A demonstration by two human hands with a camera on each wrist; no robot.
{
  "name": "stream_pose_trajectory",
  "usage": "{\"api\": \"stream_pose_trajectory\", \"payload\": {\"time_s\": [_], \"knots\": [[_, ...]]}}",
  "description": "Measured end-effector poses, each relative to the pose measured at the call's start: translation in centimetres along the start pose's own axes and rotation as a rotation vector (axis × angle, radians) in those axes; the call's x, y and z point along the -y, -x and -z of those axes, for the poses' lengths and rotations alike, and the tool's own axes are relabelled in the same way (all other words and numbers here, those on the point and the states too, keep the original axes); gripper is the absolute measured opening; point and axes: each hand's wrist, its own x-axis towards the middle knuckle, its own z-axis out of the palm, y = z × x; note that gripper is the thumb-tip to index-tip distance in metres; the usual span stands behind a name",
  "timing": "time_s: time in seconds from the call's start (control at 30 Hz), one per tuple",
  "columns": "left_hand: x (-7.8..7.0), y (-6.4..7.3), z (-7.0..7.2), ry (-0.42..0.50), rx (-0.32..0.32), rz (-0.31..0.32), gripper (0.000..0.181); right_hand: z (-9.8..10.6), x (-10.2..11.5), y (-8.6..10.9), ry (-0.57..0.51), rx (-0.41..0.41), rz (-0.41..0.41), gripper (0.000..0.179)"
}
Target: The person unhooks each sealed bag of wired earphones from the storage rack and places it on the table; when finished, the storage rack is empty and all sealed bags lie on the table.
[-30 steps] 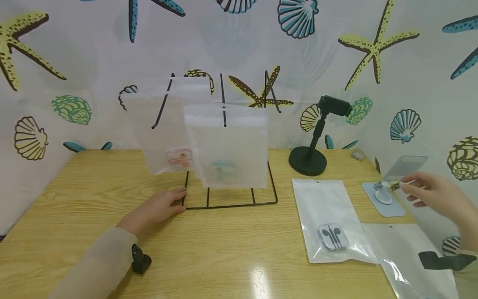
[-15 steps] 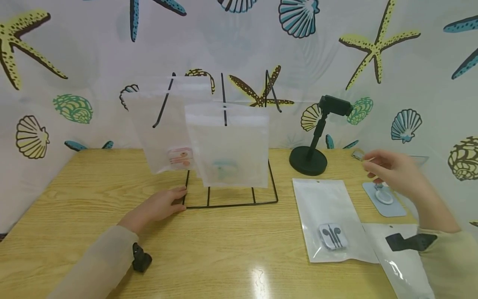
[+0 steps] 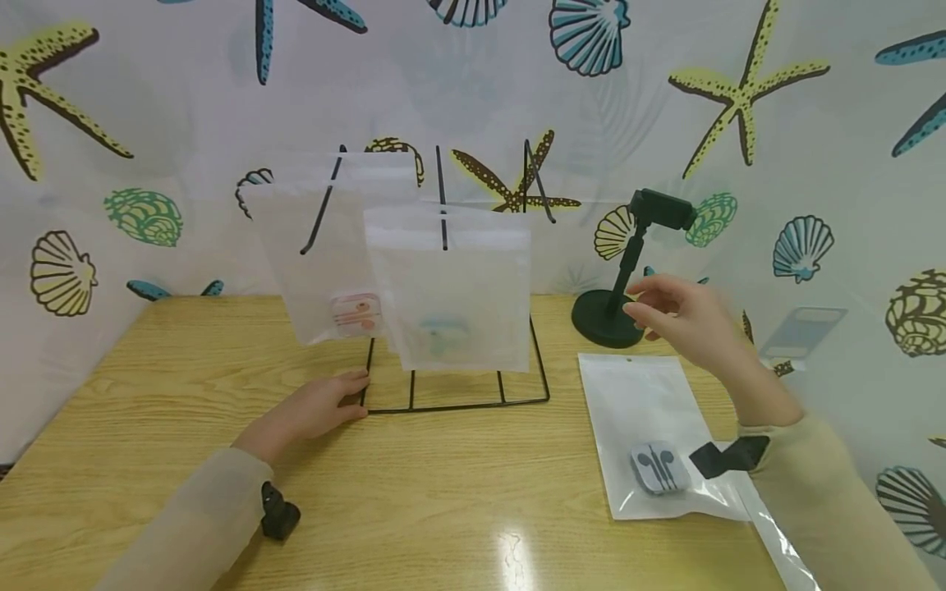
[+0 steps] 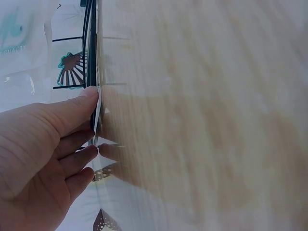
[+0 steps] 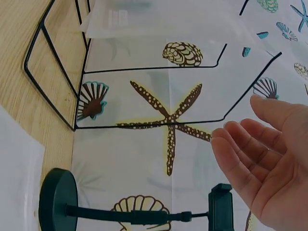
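My left hand (image 3: 314, 410) grips the left side of a black wire rack's base (image 3: 458, 407). In the left wrist view its thumb lies on the dark wire and the other fingers are curled behind it. Two translucent bags hang from the rack's hooks: a front bag (image 3: 451, 287) with a faint green print and a rear bag (image 3: 321, 238) with a pink label. My right hand (image 3: 691, 324) is in the air beside a black phone stand (image 3: 628, 254), its fingers loosely bent around nothing. From the right wrist camera, that hand appears close to a bare hook (image 5: 183, 122).
A white zip bag (image 3: 621, 394) lies right of the rack, with an earphone case (image 3: 660, 468) showing in it. Another flat bag (image 3: 772, 538) is mostly covered by the right sleeve. Behind the forearm stands a clear-plated holder (image 3: 804, 328).
My right hand has moved left from beside the clear-plated holder to the black phone stand. The left hand stays on the rack, and the hanging bags keep their places.
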Motion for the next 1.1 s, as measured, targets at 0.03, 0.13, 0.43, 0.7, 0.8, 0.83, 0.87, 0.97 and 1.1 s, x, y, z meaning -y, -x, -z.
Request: {"api": "stream_pose_trajectory", "payload": {"time_s": [0.03, 0.13, 0.43, 0.7, 0.8, 0.83, 0.87, 0.97, 1.1], "knots": [[0.0, 0.0, 0.0, -0.001, 0.000, 0.001, 0.055, -0.3, 0.3, -0.3, -0.014, 0.001, 0.010, 0.028], [0.0, 0.0, 0.0, -0.001, 0.000, 0.006, 0.055, -1.4, 1.2, -1.2, -0.069, 0.007, 0.050, 0.027], [-0.1, 0.1, 0.1, -0.001, 0.003, 0.012, 0.056, -4.7, 3.2, -3.6, -0.152, -0.010, 0.138, 0.028], [-0.1, 0.1, 0.0, 0.011, 0.000, -0.002, 0.056, -7.3, 3.7, -5.2, -0.238, -0.041, 0.158, 0.028], [-0.2, 0.1, 0.1, 0.018, 0.002, 0.003, 0.056, -7.9, 3.8, -5.5, -0.270, -0.056, 0.159, 0.026], [-0.2, 0.1, 0.1, 0.021, 0.001, 0.004, 0.056, -8.0, 3.9, -5.6, -0.281, -0.058, 0.158, 0.025], [-0.2, 0.1, 0.1, 0.021, 0.002, 0.006, 0.056, -8.2, 3.9, -5.7, -0.291, -0.059, 0.152, 0.024], [-0.2, 0.1, 0.1, 0.024, 0.004, 0.012, 0.055, -8.6, 4.0, -5.9, -0.315, -0.065, 0.137, 0.020], [-0.2, 0.1, 0.0, 0.027, 0.007, 0.019, 0.056, -8.9, 4.2, -6.0, -0.346, -0.072, 0.123, 0.015]]}}
